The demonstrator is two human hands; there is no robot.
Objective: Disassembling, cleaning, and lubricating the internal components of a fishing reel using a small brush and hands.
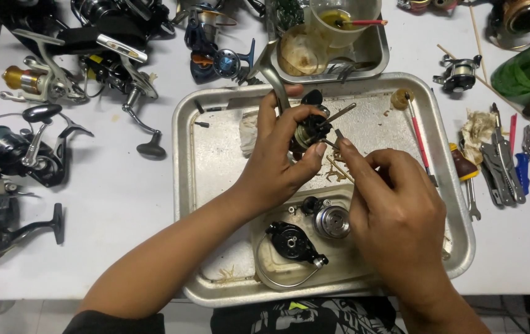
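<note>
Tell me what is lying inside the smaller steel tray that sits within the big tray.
The smaller tray holds a black rotor with its wire bail arm, a silver spool and a few small loose parts. The right hand covers its right side, so anything there is hidden.

Over a metal tray on the white table, the left hand grips a dark reel body. The right hand pinches a thin tool against it. A spool and black side plate lie in the tray below; reels and pliers flank it.
</note>
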